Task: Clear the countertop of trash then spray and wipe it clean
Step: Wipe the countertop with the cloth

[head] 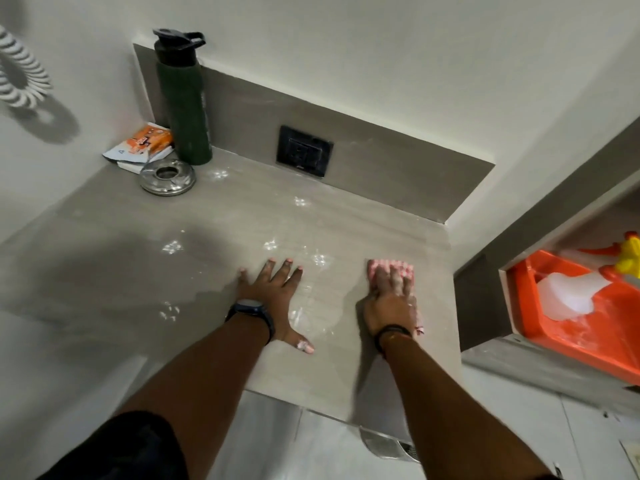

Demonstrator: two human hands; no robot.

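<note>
2 hands work the grey bench [214, 216]: the left hand [273, 299] lies flat, fingers spread wide; the right hand [393, 306] presses 1 pink cloth [389, 266] near the right edge, fingers flat over it. At the back-left corner stand 1 green bottle [185, 102], 1 steel ashtray [168, 176] and 1 orange packet [147, 143].

Two hands on the countertop [214, 216]: left hand [273, 299], right hand [391, 306]. One pink cloth [388, 266]. One green bottle [183, 98]. One steel ashtray [167, 176]. One orange packet [147, 142]. One wall socket [304, 151]. One orange tray [540, 327].
</note>
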